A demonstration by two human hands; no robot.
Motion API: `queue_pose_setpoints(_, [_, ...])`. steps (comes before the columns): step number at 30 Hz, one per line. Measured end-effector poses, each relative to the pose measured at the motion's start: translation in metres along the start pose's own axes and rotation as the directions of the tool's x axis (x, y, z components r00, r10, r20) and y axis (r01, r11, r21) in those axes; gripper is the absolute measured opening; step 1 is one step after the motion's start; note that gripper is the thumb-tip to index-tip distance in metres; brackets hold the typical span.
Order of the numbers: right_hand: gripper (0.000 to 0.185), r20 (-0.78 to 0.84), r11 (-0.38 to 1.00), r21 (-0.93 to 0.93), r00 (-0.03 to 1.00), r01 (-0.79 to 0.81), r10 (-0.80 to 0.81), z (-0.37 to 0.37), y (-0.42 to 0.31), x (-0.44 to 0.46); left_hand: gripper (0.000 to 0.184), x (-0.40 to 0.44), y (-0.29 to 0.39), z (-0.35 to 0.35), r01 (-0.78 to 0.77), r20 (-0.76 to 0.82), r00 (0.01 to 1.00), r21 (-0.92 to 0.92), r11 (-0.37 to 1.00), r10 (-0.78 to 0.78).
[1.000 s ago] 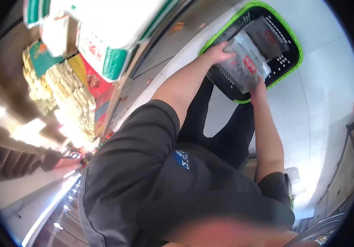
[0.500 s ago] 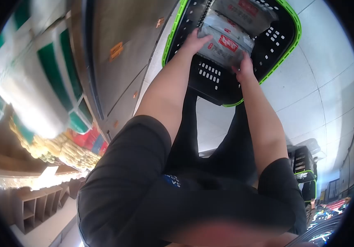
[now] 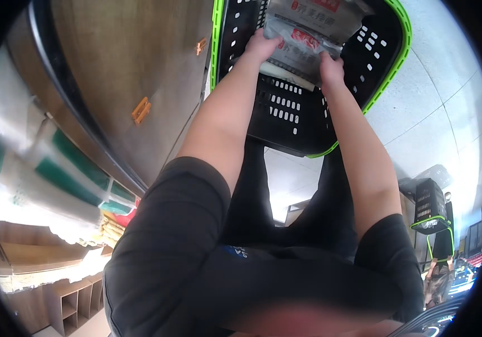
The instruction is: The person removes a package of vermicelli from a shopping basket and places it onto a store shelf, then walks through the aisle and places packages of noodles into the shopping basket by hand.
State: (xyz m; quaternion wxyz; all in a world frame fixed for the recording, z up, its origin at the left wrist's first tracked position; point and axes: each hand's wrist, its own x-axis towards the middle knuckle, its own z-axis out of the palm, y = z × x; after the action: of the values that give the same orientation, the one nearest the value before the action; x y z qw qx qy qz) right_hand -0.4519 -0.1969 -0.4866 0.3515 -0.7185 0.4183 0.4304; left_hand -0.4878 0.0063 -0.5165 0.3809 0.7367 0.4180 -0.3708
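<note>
A grey plastic package with a red label (image 3: 298,55) lies in a black perforated basket with a bright green rim (image 3: 396,78). My left hand (image 3: 262,46) grips the package's left edge, its thumb over the top. On the right edge, my right hand (image 3: 331,68) holds it with the thumb on top and the other fingers mostly hidden. Directly beyond it lies another similar grey package (image 3: 314,19), touching or nearly touching the first. A pale strip shows along the near edge of the held package.
A brown wooden cabinet front (image 3: 117,50) with orange pieces stands at left, beside white and green packs (image 3: 56,174). At far right are another black basket (image 3: 430,208) and a person (image 3: 438,281). Wooden cubbies (image 3: 78,306) show at lower left.
The package has gone lower into the basket, still between both hands, and lies against the other package. The view has moved closer over the basket, and the person at right has come into sight.
</note>
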Motion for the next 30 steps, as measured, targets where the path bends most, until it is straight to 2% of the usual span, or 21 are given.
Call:
queue_pose_setpoints(1, [0.068, -0.002, 0.978, -0.097, 0.983, 0.184, -0.185, -0.01, -0.01, -0.014, 0.068, -0.017, 0.013, -0.008, -0.02, -0.038, 0.999, 0.113, 0.993, 0.024])
queue_pose_setpoints(2, [0.062, 0.077, 0.869, -0.15, 0.882, 0.472, -0.466, -0.029, -0.03, -0.038, 0.067, -0.028, 0.013, -0.008, -0.095, -0.07, 0.992, 0.138, 0.986, 0.105])
queue_pose_setpoints(3, [0.057, 0.164, 0.671, -0.181, 0.694, 0.719, -0.701, -0.052, -0.055, -0.065, 0.065, -0.036, 0.006, -0.004, -0.173, -0.103, 0.976, 0.163, 0.971, 0.191])
queue_pose_setpoints(4, [0.048, 0.054, 0.336, -0.176, 0.35, 0.925, -0.935, -0.074, -0.089, -0.094, 0.064, -0.047, 0.009, -0.006, -0.248, -0.14, 0.951, 0.189, 0.95, 0.276])
queue_pose_setpoints(5, [0.046, -0.042, -0.024, -0.358, -0.041, 0.934, -0.998, -0.094, -0.12, -0.096, 0.061, -0.067, 0.016, -0.015, -0.293, -0.101, 0.945, 0.16, 0.943, 0.311])
queue_pose_setpoints(6, [0.046, -0.116, -0.047, -0.557, -0.133, 0.829, -0.984, -0.108, -0.145, -0.107, 0.059, -0.092, 0.019, -0.023, -0.333, -0.062, 0.938, 0.129, 0.934, 0.342])
queue_pose_setpoints(8, [0.047, -0.084, -0.004, -0.759, -0.103, 0.651, -0.991, -0.122, -0.179, -0.091, 0.052, -0.139, 0.02, -0.033, -0.35, -0.021, 0.936, 0.08, 0.933, 0.353])
queue_pose_setpoints(10, [0.043, 0.193, -0.013, -0.77, 0.215, 0.638, -0.957, -0.13, -0.186, -0.036, 0.046, -0.189, 0.018, -0.045, -0.301, 0.048, 0.951, -0.091, 0.949, 0.306])
queue_pose_setpoints(12, [0.033, 0.322, -0.075, -0.773, 0.287, 0.63, -0.902, -0.139, -0.198, -0.039, 0.04, -0.239, 0.002, -0.05, -0.338, 0.011, 0.938, -0.185, 0.923, 0.346])
queue_pose_setpoints(14, [0.026, 0.381, -0.101, -0.795, 0.363, 0.598, -0.85, -0.143, -0.213, -0.048, 0.036, -0.303, 0.001, -0.07, -0.37, -0.003, 0.923, -0.295, 0.881, 0.386])
queue_pose_setpoints(16, [0.028, 0.295, 0.017, -0.819, 0.447, 0.573, -0.845, -0.143, -0.215, -0.082, 0.035, -0.358, -0.012, -0.08, -0.379, -0.047, 0.92, -0.365, 0.85, 0.39])
queue_pose_setpoints(18, [0.031, 0.264, 0.022, -0.809, 0.397, 0.587, -0.879, -0.152, -0.215, -0.119, 0.035, -0.418, -0.021, -0.095, -0.385, -0.098, 0.922, -0.361, 0.85, 0.376])
queue_pose_setpoints(20, [0.037, 0.219, 0.146, -0.788, 0.493, 0.599, -0.842, -0.165, -0.216, -0.194, 0.033, -0.47, -0.039, -0.098, -0.39, -0.192, 0.921, -0.4, 0.83, 0.34])
queue_pose_setpoints(22, [0.041, 0.297, -0.024, -0.824, 0.395, 0.567, -0.869, -0.182, -0.199, -0.233, 0.03, -0.523, -0.056, -0.087, -0.324, -0.288, 0.935, -0.45, 0.832, 0.208])
queue_pose_setpoints(23, [0.04, 0.337, -0.078, -0.79, 0.325, 0.608, -0.884, -0.196, -0.187, -0.262, 0.028, -0.547, -0.066, -0.069, -0.335, -0.392, 0.91, -0.496, 0.801, 0.138])
queue_pose_setpoints(24, [0.039, 0.363, -0.074, -0.77, 0.341, 0.633, -0.867, -0.21, -0.178, -0.289, 0.027, -0.568, -0.071, -0.051, -0.351, -0.483, 0.873, -0.535, 0.768, 0.063])
queue_pose_setpoints(26, [0.038, 0.439, -0.107, -0.705, 0.313, 0.702, -0.842, -0.241, -0.155, -0.313, 0.025, -0.617, -0.066, -0.02, -0.342, -0.55, 0.832, -0.612, 0.713, -0.074])
queue_pose_setpoints(28, [0.035, 0.583, -0.141, -0.485, 0.199, 0.863, -0.788, -0.266, -0.127, -0.331, 0.025, -0.67, -0.049, 0.013, -0.322, -0.584, 0.788, -0.662, 0.677, -0.195])
queue_pose_setpoints(30, [0.028, 0.659, -0.046, -0.324, 0.19, 0.945, -0.728, -0.274, -0.098, -0.344, 0.029, -0.715, -0.025, 0.028, -0.358, -0.572, 0.797, -0.707, 0.61, -0.195])
